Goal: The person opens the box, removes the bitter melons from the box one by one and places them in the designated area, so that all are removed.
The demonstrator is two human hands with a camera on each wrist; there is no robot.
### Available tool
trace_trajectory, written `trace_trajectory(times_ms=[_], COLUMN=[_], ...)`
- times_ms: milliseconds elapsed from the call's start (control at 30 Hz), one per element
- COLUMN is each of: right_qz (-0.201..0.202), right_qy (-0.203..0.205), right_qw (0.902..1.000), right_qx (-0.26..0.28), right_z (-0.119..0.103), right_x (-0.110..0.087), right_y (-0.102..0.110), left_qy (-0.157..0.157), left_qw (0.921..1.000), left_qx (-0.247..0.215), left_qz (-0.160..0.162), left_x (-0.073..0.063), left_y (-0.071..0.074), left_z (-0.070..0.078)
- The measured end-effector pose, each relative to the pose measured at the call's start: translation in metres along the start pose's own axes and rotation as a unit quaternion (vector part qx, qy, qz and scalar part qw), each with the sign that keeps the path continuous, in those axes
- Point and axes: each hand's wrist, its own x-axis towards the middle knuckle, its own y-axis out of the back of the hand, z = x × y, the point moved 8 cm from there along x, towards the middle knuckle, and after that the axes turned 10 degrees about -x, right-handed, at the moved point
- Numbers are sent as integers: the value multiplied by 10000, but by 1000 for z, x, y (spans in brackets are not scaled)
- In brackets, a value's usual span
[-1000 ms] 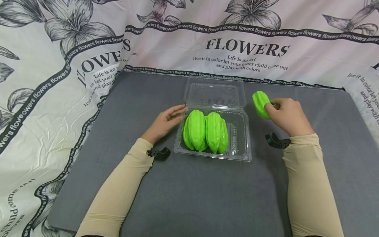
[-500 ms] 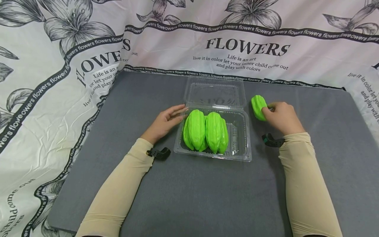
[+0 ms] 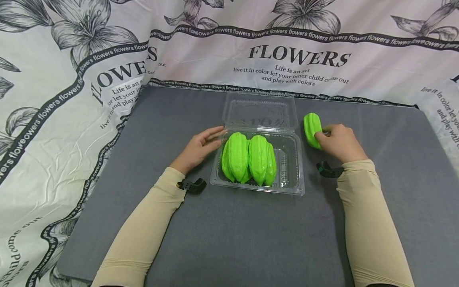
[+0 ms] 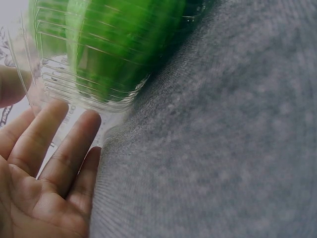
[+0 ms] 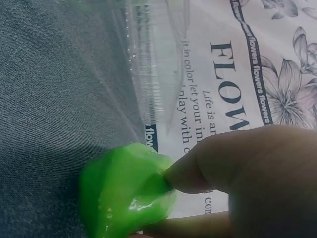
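A clear plastic clamshell box [image 3: 294, 185] lies on the grey table with its lid [image 3: 259, 113] folded back. Several bright green, ridged star fruits [image 3: 238, 157] fill the left and middle of the box. My left hand [image 3: 199, 149] is at the box's left side, fingers extended by the rim; in the left wrist view the fingertips [image 4: 89, 119] are close to the ribbed plastic wall. To the right of the box, my right hand [image 3: 342, 141] pinches one star fruit [image 3: 312, 129] between thumb and fingers. That fruit [image 5: 124, 188] is low over or on the table; contact cannot be told.
The grey table [image 3: 251, 235] reaches back to a white curtain [image 3: 201, 63] printed with flowers and lettering. More of the same cloth hangs along the left side. A dark wrist strap [image 3: 193, 186] sits on each forearm.
My right hand has shifted a little to the left and toward me with the star fruit, whose tilt has changed slightly. My left hand and the box stay put.
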Motion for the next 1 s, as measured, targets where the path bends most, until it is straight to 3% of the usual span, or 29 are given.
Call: trace_trajectory(times_ms=[333, 1000], right_qz=[-218, -125], right_qy=[-32, 169], right_qw=[9997, 9996], right_qx=[-103, -197], right_z=[1, -9], right_x=[0, -1], right_y=[0, 1], left_qy=[-42, 0], left_qw=[10000, 9998], left_qx=[61, 193], left_qz=[39, 56], left_x=[-1, -2], left_y=[1, 0], left_z=[0, 1])
